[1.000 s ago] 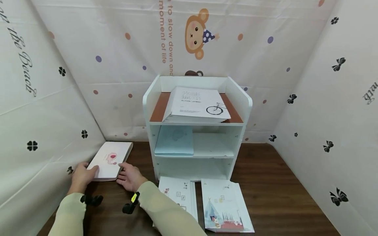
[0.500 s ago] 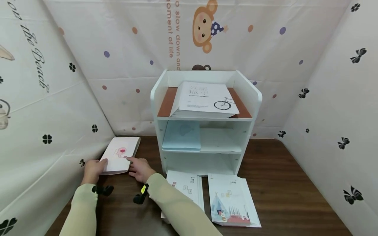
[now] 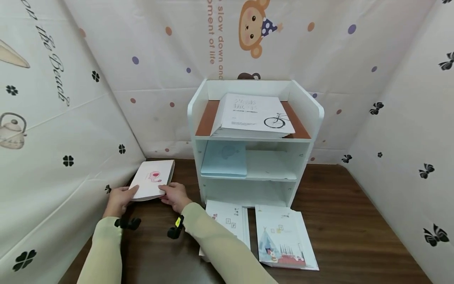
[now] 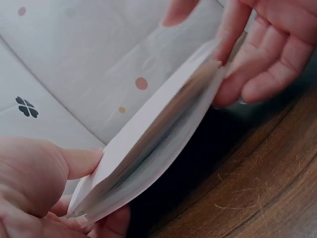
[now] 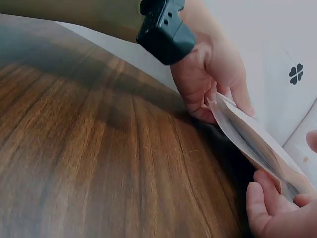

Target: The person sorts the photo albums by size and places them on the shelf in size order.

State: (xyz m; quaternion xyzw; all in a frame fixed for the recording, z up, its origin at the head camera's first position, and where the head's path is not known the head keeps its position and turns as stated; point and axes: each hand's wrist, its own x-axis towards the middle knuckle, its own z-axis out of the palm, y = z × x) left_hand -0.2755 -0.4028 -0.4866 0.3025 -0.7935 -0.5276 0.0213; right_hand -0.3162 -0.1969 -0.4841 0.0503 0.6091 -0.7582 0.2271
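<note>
A white notebook (image 3: 151, 179) with a pink elephant on its cover lies at the left of the table, beside the wall sheet. Its near edge is raised off the wood, with shadow beneath it in the left wrist view. My left hand (image 3: 120, 198) grips the near left corner, thumb (image 4: 85, 162) on the cover and fingers below. At the near right corner my right hand (image 3: 174, 196) holds the notebook's edge, several fingers (image 5: 270, 198) curled under it. The right thumb (image 4: 179, 11) stands apart from the cover in the left wrist view.
A white shelf unit (image 3: 257, 178) stands right of the hands. A thick white book (image 3: 253, 114) lies on its top and a light-blue notebook (image 3: 224, 157) on the middle shelf. Before it lie white books (image 3: 232, 221), partly behind my right sleeve, and illustrated books (image 3: 281, 240).
The notebook's near edge has come up from the table, and both hands now hold it at its near corners. The head view has shifted, so the whole scene sits further right and higher.
</note>
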